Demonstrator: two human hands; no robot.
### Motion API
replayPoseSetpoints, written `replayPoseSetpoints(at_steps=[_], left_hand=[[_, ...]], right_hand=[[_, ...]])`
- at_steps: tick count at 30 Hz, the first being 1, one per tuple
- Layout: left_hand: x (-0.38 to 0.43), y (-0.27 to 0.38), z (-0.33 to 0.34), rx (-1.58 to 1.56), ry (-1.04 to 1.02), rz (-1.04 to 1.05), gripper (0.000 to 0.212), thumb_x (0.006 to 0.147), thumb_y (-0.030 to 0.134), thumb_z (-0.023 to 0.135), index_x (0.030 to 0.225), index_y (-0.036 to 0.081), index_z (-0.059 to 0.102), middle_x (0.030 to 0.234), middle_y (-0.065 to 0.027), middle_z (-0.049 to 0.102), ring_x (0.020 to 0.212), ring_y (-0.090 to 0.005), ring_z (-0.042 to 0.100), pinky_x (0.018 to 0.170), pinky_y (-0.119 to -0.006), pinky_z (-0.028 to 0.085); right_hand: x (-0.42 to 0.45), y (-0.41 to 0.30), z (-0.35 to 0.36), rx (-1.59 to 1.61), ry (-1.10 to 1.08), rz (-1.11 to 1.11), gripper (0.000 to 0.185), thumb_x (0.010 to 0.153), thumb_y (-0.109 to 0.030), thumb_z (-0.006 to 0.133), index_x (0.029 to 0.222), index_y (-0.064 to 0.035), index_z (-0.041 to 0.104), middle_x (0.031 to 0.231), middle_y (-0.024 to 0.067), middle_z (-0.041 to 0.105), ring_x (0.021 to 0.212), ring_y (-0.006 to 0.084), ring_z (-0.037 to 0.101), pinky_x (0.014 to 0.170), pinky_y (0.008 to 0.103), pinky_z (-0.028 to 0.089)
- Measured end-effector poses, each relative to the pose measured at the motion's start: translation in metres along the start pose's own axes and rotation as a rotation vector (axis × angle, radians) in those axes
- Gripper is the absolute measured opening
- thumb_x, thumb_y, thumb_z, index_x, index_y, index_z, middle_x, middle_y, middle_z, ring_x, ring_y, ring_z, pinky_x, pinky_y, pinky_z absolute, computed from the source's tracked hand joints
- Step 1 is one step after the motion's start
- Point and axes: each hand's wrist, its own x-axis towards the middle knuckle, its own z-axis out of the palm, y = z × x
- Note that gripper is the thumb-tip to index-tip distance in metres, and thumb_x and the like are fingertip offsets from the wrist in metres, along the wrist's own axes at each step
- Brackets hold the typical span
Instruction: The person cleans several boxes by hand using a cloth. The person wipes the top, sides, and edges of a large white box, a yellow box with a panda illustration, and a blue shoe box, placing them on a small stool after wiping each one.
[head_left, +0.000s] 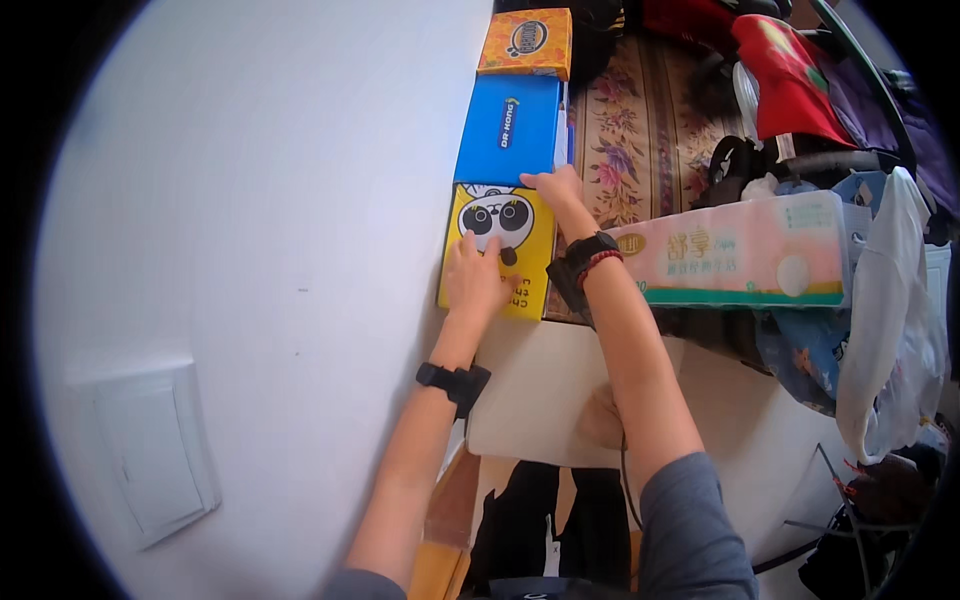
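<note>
A yellow cardboard box with a panda face (463, 289) lies against the white wall. My left hand (478, 276) rests on its top, fingers spread over the lower part of the face. My right hand (555, 187) is at the box's far right corner, where it meets a blue shoe box (487, 142); its thumb and fingers are apart, the fingers partly over the right edge. Beyond the blue box, in the same row, sits an orange patterned box (499, 41). Neither hand is closed around anything.
A pink pack of tissue rolls (750, 255) lies right of my right wrist. A floral cloth (637, 135) covers the surface beside the boxes. Clothes, a red cloth (787, 82) and a white plastic bag (885, 322) crowd the right side. A pale stool or chair top (532, 390) is nearer me.
</note>
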Motion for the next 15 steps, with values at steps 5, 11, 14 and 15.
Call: replayPoseSetpoints(at_steps=[5, 11, 14, 15], left_hand=[[0.049, -0.018, 0.002, -0.237, 0.241, -0.039, 0.061, 0.071, 0.027, 0.069, 0.119, 0.001, 0.045, 0.12, -0.019, 0.044, 0.111, -0.0353, 0.045, 0.092, -0.04, 0.041], [0.11, -0.005, -0.023, -0.26, 0.083, -0.246, 0.066, 0.073, 0.022, 0.065, 0.121, -0.011, 0.036, 0.115, -0.0272, 0.043, 0.109, -0.0401, 0.045, 0.089, -0.042, 0.043], [0.126, 0.004, -0.025, -0.298, 0.068, -0.395, 0.064, 0.071, 0.023, 0.062, 0.119, -0.013, 0.037, 0.114, -0.0312, 0.041, 0.111, -0.0423, 0.043, 0.091, -0.041, 0.042], [0.127, 0.007, -0.025, -0.293, 0.068, -0.393, 0.064, 0.071, 0.023, 0.062, 0.119, -0.013, 0.037, 0.114, -0.0312, 0.041, 0.111, -0.0423, 0.043, 0.091, -0.041, 0.042]], right_hand=[[0.01, 0.004, -0.009, 0.372, -0.326, 0.174, 0.048, 0.065, -0.026, 0.076, 0.099, 0.0034, 0.06, 0.096, 0.014, 0.062, 0.082, 0.0246, 0.059, 0.069, 0.034, 0.044], [0.004, 0.002, -0.024, 0.518, -0.427, 0.237, 0.044, 0.064, -0.023, 0.077, 0.097, -0.0006, 0.06, 0.092, 0.0091, 0.059, 0.081, 0.0187, 0.052, 0.073, 0.0303, 0.037], [0.008, 0.007, -0.025, 0.542, -0.441, 0.213, 0.043, 0.064, -0.025, 0.077, 0.096, -0.0023, 0.06, 0.088, 0.0078, 0.06, 0.079, 0.0179, 0.053, 0.072, 0.0303, 0.037], [0.009, 0.008, -0.026, 0.534, -0.457, 0.197, 0.043, 0.064, -0.026, 0.077, 0.096, -0.0031, 0.06, 0.087, 0.0072, 0.06, 0.079, 0.0178, 0.053, 0.071, 0.0299, 0.037]])
